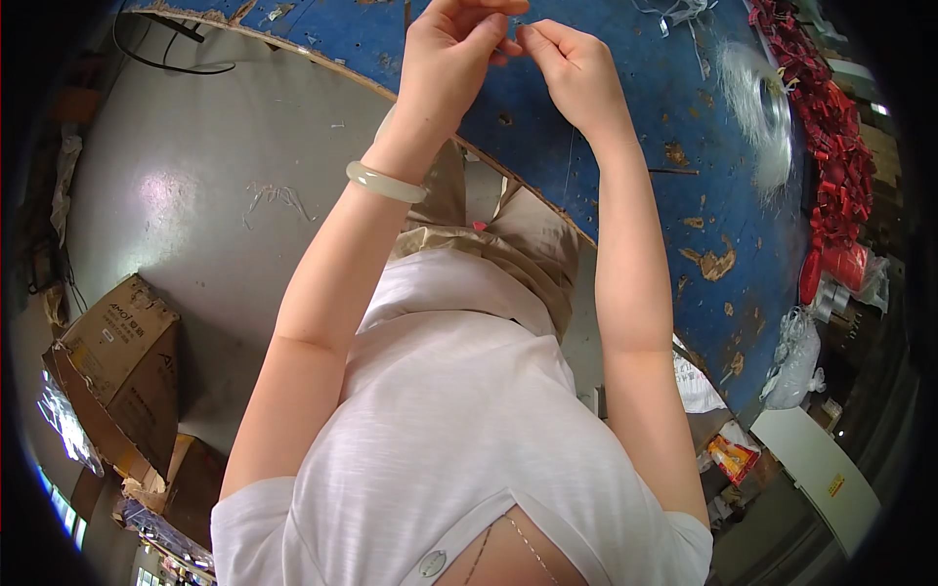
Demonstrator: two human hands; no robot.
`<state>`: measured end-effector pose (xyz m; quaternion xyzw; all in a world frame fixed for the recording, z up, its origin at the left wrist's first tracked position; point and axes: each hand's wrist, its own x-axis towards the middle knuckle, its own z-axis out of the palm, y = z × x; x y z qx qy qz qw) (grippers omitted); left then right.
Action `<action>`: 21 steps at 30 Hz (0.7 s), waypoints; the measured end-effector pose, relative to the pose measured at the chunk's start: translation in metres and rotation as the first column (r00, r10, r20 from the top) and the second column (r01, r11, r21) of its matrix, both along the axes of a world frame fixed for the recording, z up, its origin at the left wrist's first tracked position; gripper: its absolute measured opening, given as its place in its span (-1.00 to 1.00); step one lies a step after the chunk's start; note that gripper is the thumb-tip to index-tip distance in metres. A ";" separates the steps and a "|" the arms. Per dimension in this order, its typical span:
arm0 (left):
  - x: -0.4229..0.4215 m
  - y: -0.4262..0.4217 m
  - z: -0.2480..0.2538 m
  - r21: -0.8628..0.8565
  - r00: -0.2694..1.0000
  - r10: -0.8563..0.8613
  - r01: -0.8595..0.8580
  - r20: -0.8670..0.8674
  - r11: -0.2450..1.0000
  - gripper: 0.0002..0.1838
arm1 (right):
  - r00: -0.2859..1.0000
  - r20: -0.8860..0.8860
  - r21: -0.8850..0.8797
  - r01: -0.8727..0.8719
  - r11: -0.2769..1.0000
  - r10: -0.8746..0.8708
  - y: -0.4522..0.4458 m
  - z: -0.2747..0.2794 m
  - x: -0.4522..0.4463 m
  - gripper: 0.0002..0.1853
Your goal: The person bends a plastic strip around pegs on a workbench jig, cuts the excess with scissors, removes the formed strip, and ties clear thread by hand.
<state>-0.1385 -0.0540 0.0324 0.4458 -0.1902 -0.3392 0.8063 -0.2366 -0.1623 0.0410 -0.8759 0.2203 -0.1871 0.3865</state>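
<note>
Both hands are raised close together at the top of the head view, over the blue worn table (547,176). My left hand (457,37), on the arm with a pale bangle (387,183), has its thumb and fingers bent together; whatever it holds is too small to make out. Just beside it, my right hand (572,68) is closed in a pinch, its fingertips almost touching the left ones. A thin clear thread seems to hang below the right hand, but what sits between the fingertips cannot be made out.
On the table's right side lie a bundle of white strands (767,117) and a long heap of red ribbon bows (835,176). Clear plastic (796,356) sits at its corner. Cardboard boxes (122,337) stand on the grey floor at left. A cable (171,66) lies upper left.
</note>
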 end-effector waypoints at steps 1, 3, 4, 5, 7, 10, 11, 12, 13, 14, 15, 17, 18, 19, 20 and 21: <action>0.002 -0.001 -0.004 -0.002 0.998 -0.031 0.031 0.061 1.000 -0.86 | 1.000 -0.003 0.013 -0.012 1.000 0.012 0.000 0.001 0.000 -0.71; 0.006 -0.001 -0.012 0.001 0.979 -0.092 0.093 0.183 0.996 -0.84 | 0.999 -0.009 0.040 -0.037 0.998 0.037 0.000 0.003 -0.001 -0.72; 0.005 0.001 -0.007 0.057 0.967 -0.056 0.043 0.247 0.997 -0.84 | 0.999 -0.028 0.038 -0.032 0.999 0.033 0.002 0.006 -0.001 -0.72; 0.002 0.002 -0.002 0.110 0.950 -0.025 -0.010 0.313 0.994 -0.83 | 0.999 -0.047 0.036 -0.026 0.999 0.027 0.004 0.009 -0.001 -0.72; 0.001 0.004 0.006 0.173 0.904 0.015 -0.098 0.428 0.980 -0.84 | 0.999 -0.030 0.020 -0.020 1.000 0.021 0.005 0.008 -0.001 -0.72; 0.001 0.006 0.012 0.208 0.819 0.038 -0.190 0.573 0.960 -0.86 | 0.999 0.026 -0.009 -0.022 1.000 0.022 0.006 0.003 0.000 -0.72; 0.002 0.006 0.014 0.217 0.787 0.038 -0.216 0.616 0.952 -0.87 | 1.000 0.010 -0.010 -0.022 1.000 0.022 0.006 0.004 0.000 -0.72; 0.002 0.007 0.015 0.225 0.753 0.036 -0.242 0.657 0.944 -0.87 | 1.000 -0.006 -0.012 -0.022 1.000 0.022 0.006 0.005 -0.001 -0.71; 0.001 0.007 0.016 0.230 0.749 0.035 -0.248 0.662 0.941 -0.87 | 1.000 -0.022 -0.007 -0.016 1.000 0.016 0.006 0.006 -0.001 -0.71; 0.001 0.006 0.017 0.235 0.745 0.035 -0.255 0.666 0.938 -0.86 | 0.999 -0.039 -0.003 -0.010 1.000 0.010 0.006 0.006 -0.002 -0.71; 0.001 0.006 0.018 0.240 0.740 0.034 -0.261 0.671 0.935 -0.86 | 0.999 -0.054 0.002 -0.003 1.000 0.003 0.006 0.006 -0.002 -0.71; 0.002 0.006 0.020 0.251 0.751 0.013 -0.236 0.660 0.939 -0.86 | 1.000 -0.029 -0.015 -0.013 1.000 0.012 0.004 0.005 -0.004 -0.71; 0.002 0.006 0.021 0.256 0.756 0.001 -0.223 0.654 0.941 -0.86 | 1.000 -0.017 -0.022 -0.017 1.000 0.017 0.004 0.004 -0.004 -0.71; 0.002 0.007 0.023 0.264 0.752 -0.007 -0.222 0.659 0.939 -0.87 | 1.000 -0.013 -0.020 -0.017 1.000 0.017 0.004 0.005 -0.005 -0.70; 0.002 0.008 0.025 0.272 0.748 -0.016 -0.222 0.663 0.936 -0.87 | 1.000 -0.009 -0.017 -0.017 1.000 0.017 0.004 0.005 -0.005 -0.70; 0.002 0.009 0.026 0.281 0.744 -0.024 -0.221 0.668 0.934 -0.87 | 1.000 -0.005 -0.014 -0.017 1.000 0.017 0.004 0.006 -0.005 -0.70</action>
